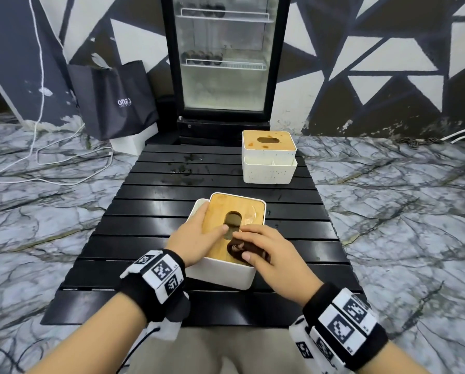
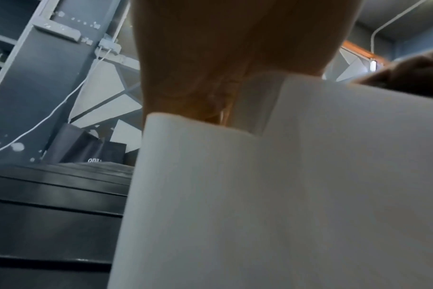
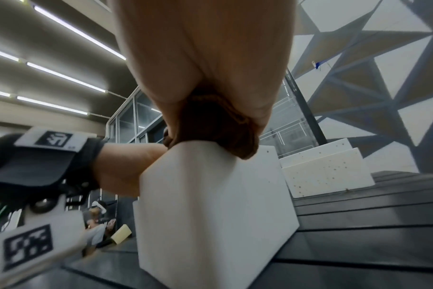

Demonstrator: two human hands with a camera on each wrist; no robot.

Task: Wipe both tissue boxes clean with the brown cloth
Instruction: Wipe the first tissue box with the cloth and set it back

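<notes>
The near tissue box (image 1: 220,209), white with a bamboo lid and an oval slot, lies close to me on the black slatted table (image 1: 150,211). My left hand (image 1: 196,238) rests on the lid's left part, thumb tip at the slot, fingers straight along the left edge. The right hand (image 1: 266,252) grips the bunched brown cloth (image 1: 236,251) and presses it on the lid's near right corner. The right wrist view shows the cloth (image 3: 210,125) wadded under the fingers on the box (image 3: 210,205). The far tissue box (image 1: 269,157) stands at the back right, with brown stains on its lid.
Wet smudges (image 1: 183,168) mark the table's far middle. A glass-door fridge (image 1: 223,63) stands right behind the table, with a black bag (image 1: 112,101) to its left. White cables (image 1: 37,157) trail over the marble floor at the left.
</notes>
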